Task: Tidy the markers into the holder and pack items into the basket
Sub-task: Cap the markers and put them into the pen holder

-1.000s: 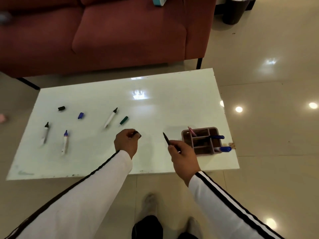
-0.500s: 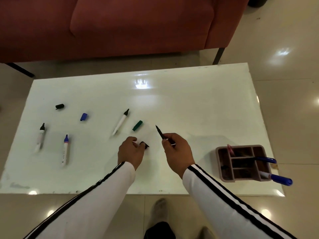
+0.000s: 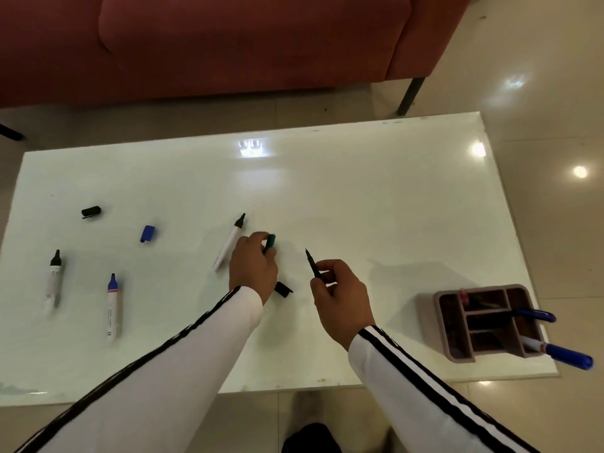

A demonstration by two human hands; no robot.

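My right hand (image 3: 340, 299) grips a thin uncapped black pen (image 3: 313, 263), tip pointing up and away. My left hand (image 3: 253, 266) has its fingertips closed on a green cap (image 3: 270, 242) on the table. A black cap (image 3: 283, 289) lies on the table just below that hand. A white marker with a black tip (image 3: 228, 241) lies beside the left hand. Further left lie a black-tipped marker (image 3: 54, 277), a blue-tipped marker (image 3: 112, 307), a blue cap (image 3: 147, 233) and another black cap (image 3: 91, 211). The brown divided holder (image 3: 483, 322) stands at the right with blue markers in it.
The white table (image 3: 359, 197) ends close to the holder at the right front corner. A red sofa (image 3: 228, 40) stands beyond the far edge, one dark leg (image 3: 410, 94) near the table's back right. My feet are below the front edge.
My left hand let the black cap drop onto the table and reached up to the green cap. My right hand holds the pen much as before. The view tilted down and shifted.
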